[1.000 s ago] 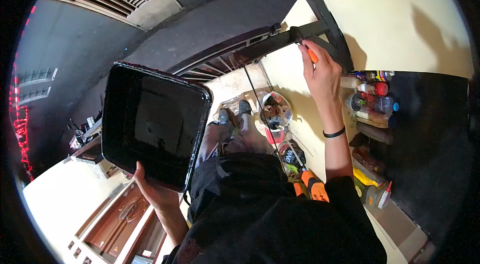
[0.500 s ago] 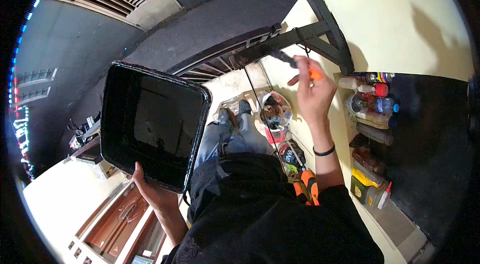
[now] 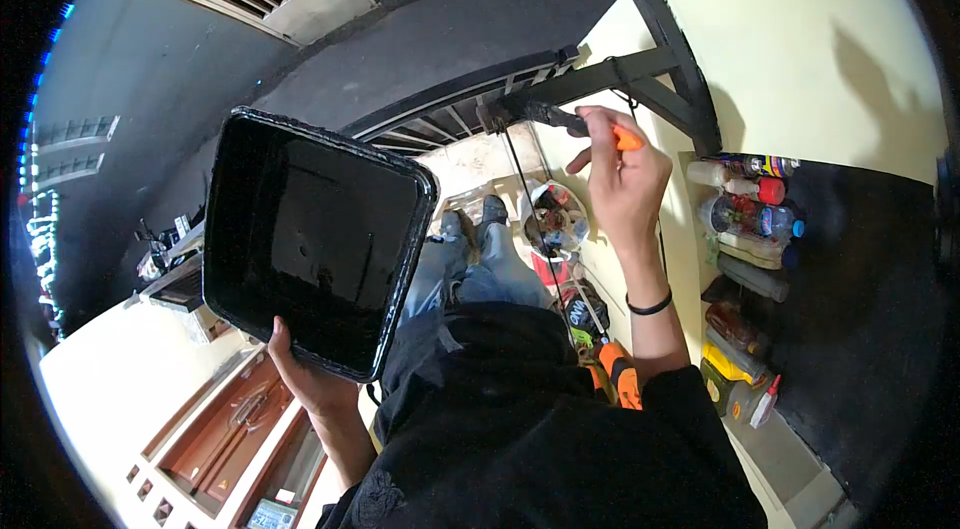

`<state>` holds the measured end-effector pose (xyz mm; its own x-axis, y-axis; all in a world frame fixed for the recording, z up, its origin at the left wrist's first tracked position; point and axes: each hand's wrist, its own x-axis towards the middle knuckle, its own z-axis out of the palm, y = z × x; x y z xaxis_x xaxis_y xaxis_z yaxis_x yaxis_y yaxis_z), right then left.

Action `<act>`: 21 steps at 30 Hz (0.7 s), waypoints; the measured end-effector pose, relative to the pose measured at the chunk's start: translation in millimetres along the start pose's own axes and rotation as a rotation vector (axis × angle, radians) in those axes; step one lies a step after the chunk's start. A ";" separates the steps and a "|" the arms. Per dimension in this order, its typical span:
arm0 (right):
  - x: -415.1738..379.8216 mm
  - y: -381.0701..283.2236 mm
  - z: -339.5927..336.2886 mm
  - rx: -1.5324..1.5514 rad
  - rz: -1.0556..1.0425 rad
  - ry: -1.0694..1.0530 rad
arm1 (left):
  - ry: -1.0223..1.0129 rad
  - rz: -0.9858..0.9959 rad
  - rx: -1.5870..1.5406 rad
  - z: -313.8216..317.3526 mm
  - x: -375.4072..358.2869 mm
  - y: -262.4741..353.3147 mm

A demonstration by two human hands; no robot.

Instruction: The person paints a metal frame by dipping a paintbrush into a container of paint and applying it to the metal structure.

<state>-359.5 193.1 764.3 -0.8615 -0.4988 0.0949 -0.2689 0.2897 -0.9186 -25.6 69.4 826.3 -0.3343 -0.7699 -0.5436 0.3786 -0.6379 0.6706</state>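
A black rectangular tub (image 3: 330, 219) with dark, glossy liquid inside is held by its lower edge in my left hand (image 3: 305, 379), thumb over the rim. My right hand (image 3: 628, 169) is closed around the orange handle of a paintbrush (image 3: 572, 121). The brush's dark bristles point left, at or very near the black metal bracket (image 3: 600, 77); whether they touch is hard to tell. A dark rod hangs down from the bracket's left end.
Bottles (image 3: 760, 219) line a ledge on the right. Below stand a white bucket (image 3: 555, 219) of items and orange-handled tools (image 3: 620, 376). A dark railing (image 3: 450, 94) runs behind the tub. A wooden door (image 3: 225, 429) shows at lower left.
The tub and bracket appear slightly further right in view. The brush has come closer to the bracket's left part, and its bristles now point more directly left.
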 end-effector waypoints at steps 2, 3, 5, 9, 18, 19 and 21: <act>11.6 10.9 -5.6 -0.102 0.023 0.002 | -0.013 -0.012 -0.028 1.3 -0.5 -0.1; 16.3 12.1 -6.9 -0.043 0.018 0.060 | 0.023 0.017 -0.019 -0.6 1.0 -0.7; 20.7 3.5 -9.2 -0.020 -0.005 0.111 | 0.075 0.051 -0.014 -4.8 0.6 -2.2; 10.2 10.6 1.5 0.051 0.073 -0.061 | 0.089 0.068 -0.005 -9.1 0.2 -4.3; 13.4 23.1 0.1 0.100 0.068 -0.123 | 0.104 0.074 0.033 -6.7 -2.0 -2.4; 12.0 22.1 -2.5 0.152 0.097 -0.121 | 0.116 0.083 0.066 -8.4 -1.9 -2.0; 15.5 25.9 -8.3 0.225 0.106 -0.079 | 0.123 0.096 0.058 -4.2 -3.6 -1.4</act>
<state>-383.4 199.6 745.1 -0.8413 -0.5398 -0.0285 -0.0690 0.1595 -0.9848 -21.3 73.0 825.2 -0.1897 -0.8259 -0.5309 0.3519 -0.5620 0.7485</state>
